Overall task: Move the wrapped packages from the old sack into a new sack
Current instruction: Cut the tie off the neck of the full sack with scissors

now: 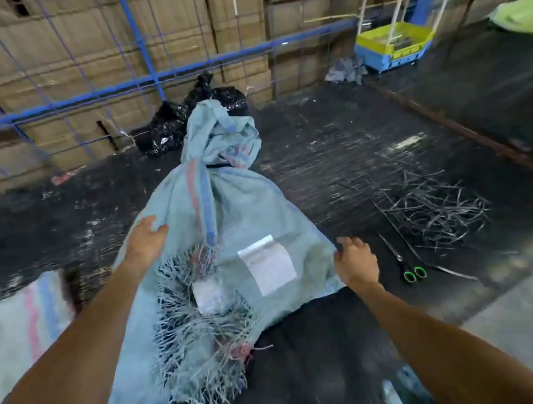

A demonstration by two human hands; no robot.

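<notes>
My left hand (146,239) lies on the left shoulder of the old woven sack (228,224), fingers fairly straight and together, pressing flat on the cloth with nothing wrapped in them. My right hand (355,260) is at the sack's right edge, fingers curled and pinching the fabric there. The sack lies on the dark floor (336,163) straight ahead of me, its long axis running away from me, the tied neck pointing at the far blue wire fence (151,79) and the torn, frayed end nearest me. Through the tear I see a white wrapped package (209,295); a white label (269,264) sits just beside it on the sack's face. Another pale striped sack (18,323) lies at my left. Green-handled scissors (408,266) and a tangle of cut straps (433,209) lie to the right, near my right hand.
</notes>
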